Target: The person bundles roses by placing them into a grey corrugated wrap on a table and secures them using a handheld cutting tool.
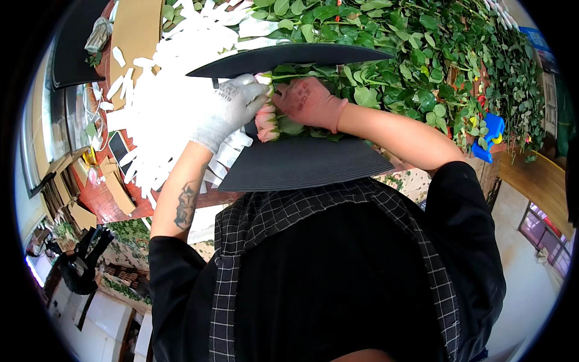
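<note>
Several pink roses (266,125) lie in a row with their heads to the left, between two flaps of a black ribbed sheet. One flap (307,166) is close to my body; the other flap (289,56) stands up beyond my hands. My left hand (232,104), in a white glove, has its fingers curled against the rose head at the far end of the row. From the right, my right hand (309,104) in a reddish-pink glove closes beside the same head, over the stems. Its fingertips are partly hidden, so what they pinch does not show.
White paper-like sleeves (181,90) are heaped across the table's left side. Leafy green stems (416,66) cover the far and right side. A blue tool (491,136) lies at the right edge, a phone (119,148) at the left. Cardboard (136,36) lies at far left.
</note>
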### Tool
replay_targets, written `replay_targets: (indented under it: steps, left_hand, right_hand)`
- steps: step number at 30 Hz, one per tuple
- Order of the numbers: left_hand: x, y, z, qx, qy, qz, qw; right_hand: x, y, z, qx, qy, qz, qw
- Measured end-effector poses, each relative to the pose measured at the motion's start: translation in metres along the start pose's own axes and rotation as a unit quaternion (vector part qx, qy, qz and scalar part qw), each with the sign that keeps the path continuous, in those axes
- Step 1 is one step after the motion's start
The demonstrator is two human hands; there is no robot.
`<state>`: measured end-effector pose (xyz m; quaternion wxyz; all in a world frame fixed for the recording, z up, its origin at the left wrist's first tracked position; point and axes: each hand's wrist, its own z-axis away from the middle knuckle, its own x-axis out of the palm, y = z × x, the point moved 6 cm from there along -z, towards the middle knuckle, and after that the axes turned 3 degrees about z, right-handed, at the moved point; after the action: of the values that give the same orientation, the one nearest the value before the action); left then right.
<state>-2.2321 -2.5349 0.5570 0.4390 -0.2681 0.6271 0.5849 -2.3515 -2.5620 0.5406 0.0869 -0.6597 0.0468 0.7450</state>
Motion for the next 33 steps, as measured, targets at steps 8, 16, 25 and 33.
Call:
replay_targets:
  steps: [8, 16, 25, 33]
  left_hand:
    - [0.016, -0.006, 0.013, 0.008, -0.025, 0.043, 0.999]
    - [0.001, 0.011, 0.014, -0.026, -0.065, 0.052, 0.996]
    - [0.034, -0.007, 0.026, -0.075, -0.052, 0.245, 0.965]
    - [-0.055, 0.029, 0.06, -0.033, 0.076, 0.11, 0.99]
  right_hand:
    - [-0.004, -0.01, 0.009, -0.062, -0.024, -0.079, 0.995]
    - [-0.016, -0.018, 0.005, -0.058, -0.049, -0.07, 0.995]
    - [0.012, -0.032, 0.012, -0.11, 0.036, 0.004, 0.993]
    - [-0.071, -0.015, 0.022, -0.073, -0.115, -0.141, 0.981]
